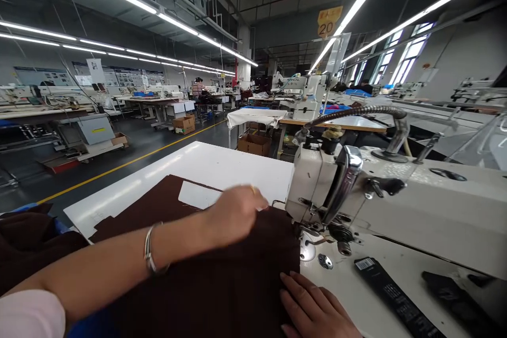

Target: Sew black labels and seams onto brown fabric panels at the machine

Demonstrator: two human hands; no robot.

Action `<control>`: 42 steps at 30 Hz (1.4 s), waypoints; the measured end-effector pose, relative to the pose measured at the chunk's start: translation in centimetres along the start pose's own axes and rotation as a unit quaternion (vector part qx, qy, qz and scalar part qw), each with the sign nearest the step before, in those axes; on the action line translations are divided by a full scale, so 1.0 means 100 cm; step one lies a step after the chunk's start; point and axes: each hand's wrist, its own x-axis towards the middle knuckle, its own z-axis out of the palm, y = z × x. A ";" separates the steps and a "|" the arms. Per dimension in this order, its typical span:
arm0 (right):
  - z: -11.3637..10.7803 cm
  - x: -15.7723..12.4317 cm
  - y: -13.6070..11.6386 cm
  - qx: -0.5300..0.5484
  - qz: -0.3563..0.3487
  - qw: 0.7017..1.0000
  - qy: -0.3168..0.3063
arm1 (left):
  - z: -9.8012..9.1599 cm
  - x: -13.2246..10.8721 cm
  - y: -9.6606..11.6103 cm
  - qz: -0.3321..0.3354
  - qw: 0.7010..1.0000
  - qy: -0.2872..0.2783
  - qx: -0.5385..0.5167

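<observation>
Two bare hands are working on a dark brown cloth [206, 285]. The right hand [312, 306] is lying open and palm down at the bottom edge of the view, its fingers slightly spread and touching the cloth's edge. The left hand [233, 216] is reaching in from the lower left, with a silver bangle [149, 248] around its wrist and a pale pink sleeve [31, 317] at the corner. It is blurred, so its grip on the cloth is impossible to make out.

The matte cloth is lying in layers on a white worktable [206, 163], with stepped edges at the upper left. Its near end is running off the bottom of the view, and its far side is reaching the presser foot [307, 229] of an industrial sewing machine [320, 190]. A white paper piece [197, 195] is lying on top, partly hidden by the left hand. The needle area is too shadowed to make out.

To the right, two black printed strips [396, 301] are lying on the machine's table. At the left edge, a heap of dark cloth [24, 245] is cut off by the frame. Farther away, a yellow floor line [130, 163] is running past cardboard boxes [253, 145], and a distant seated person [198, 87] is working among other sewing stations [154, 97], too small to show detail.
</observation>
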 end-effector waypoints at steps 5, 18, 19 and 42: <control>-0.007 0.004 -0.007 0.031 0.079 0.995 0.043 | 0.057 -0.031 0.043 0.238 0.971 -0.034 -0.001; -0.047 -0.047 0.053 -0.110 0.398 0.902 -0.126 | 0.081 -0.038 0.030 0.201 0.978 -0.017 -0.052; -0.045 -0.046 0.052 -0.105 0.409 0.897 -0.130 | 0.081 -0.038 0.030 0.200 0.978 -0.018 -0.051; -0.045 -0.051 0.068 0.022 0.526 0.837 -0.146 | 0.078 -0.037 0.029 0.196 0.979 -0.036 -0.040</control>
